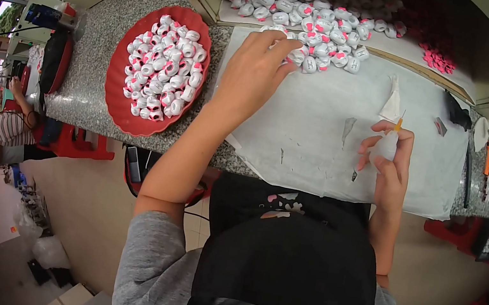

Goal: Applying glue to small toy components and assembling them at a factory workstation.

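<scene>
My left hand (257, 67) reaches to the left edge of a pile of small rounded white pieces with pink spots (325, 35). Its thumb and forefinger are apart over the pieces, and I see nothing held between them. In my right hand (392, 167) is a small white squeeze bottle (386, 145) with an orange needle tip (398, 124) pointing up. The fingers wrap round the bottle above the white paper sheet (305, 137). To the left, a red scalloped tray (114, 89) holds many more of the white and pink pieces.
A white cloth scrap (391, 101) and dark smears lie on the paper. Pink pieces (438, 59) sit under the shelf at back right. An orange tool (488, 158) lies at the far right. Red stools (81, 144) stand below the speckled counter (83, 93); other people sit at far left.
</scene>
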The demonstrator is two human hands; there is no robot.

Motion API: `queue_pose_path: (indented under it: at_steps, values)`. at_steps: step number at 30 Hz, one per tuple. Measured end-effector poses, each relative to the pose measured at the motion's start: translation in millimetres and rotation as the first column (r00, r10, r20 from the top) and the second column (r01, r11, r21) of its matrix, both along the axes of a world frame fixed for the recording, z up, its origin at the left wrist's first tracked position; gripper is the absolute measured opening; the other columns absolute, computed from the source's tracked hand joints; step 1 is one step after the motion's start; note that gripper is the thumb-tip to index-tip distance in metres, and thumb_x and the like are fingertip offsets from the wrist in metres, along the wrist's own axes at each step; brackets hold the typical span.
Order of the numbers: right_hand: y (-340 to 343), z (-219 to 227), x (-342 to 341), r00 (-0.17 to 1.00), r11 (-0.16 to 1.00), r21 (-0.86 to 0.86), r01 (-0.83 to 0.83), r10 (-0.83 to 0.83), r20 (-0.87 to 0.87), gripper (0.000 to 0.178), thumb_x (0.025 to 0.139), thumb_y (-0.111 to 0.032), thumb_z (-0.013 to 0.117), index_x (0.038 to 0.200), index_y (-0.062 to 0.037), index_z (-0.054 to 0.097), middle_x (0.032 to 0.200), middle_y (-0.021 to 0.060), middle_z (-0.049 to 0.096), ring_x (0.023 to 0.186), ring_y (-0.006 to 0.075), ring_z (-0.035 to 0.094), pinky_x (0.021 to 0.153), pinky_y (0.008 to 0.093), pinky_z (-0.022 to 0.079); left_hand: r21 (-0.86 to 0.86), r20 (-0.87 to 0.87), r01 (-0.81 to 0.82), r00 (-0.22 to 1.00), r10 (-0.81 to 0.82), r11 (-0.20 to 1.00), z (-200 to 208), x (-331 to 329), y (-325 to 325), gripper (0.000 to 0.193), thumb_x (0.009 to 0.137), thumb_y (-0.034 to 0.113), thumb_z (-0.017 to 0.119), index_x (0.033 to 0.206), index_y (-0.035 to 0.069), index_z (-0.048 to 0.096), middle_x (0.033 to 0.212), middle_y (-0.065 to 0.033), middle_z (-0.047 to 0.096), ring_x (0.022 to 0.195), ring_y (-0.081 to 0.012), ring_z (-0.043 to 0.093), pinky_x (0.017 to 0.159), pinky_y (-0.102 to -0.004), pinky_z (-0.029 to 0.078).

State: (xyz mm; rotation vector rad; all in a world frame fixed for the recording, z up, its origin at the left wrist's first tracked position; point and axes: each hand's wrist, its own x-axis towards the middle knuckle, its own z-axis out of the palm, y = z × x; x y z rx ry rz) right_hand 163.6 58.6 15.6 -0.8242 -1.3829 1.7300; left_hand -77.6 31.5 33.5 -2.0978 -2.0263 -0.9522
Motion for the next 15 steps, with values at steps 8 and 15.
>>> queue_pose_path:
  at_steps: [8,15]
  values:
    - [3.3,7.0,15.8,0.997,0.994,0.079,0.071,-0.072,0.012,0.033,0.073,-0.009,0.047,0.103,0.0021,0.039,0.099,0.0126,0.039,0.082,0.0208,0.048,0.055,0.0288,0.045,-0.037,0.162,0.014,0.987,-0.007,0.999,-5.1,0.8,2.0,0.021,0.063,0.002,0.062,0.081,0.002,0.051,0.082,-0.0075,0.054,0.06,-0.0177,0.052,0.056,-0.0256,0.042]
    - [2.8,19.1,26.1,0.931,0.941,0.148,0.306,-0.263,-0.254,0.032,0.07,-0.006,0.053,0.099,0.0003,0.04,0.088,0.0101,0.044,0.066,0.0195,0.05,0.054,0.0273,0.045,0.229,0.973,0.316,-0.055,-0.224,0.92,-2.9,58.1,-20.0,0.023,0.072,-0.006,0.053,0.094,-0.001,0.051,0.1,-0.0086,0.046,0.083,-0.012,0.049,0.073,-0.0269,0.045]
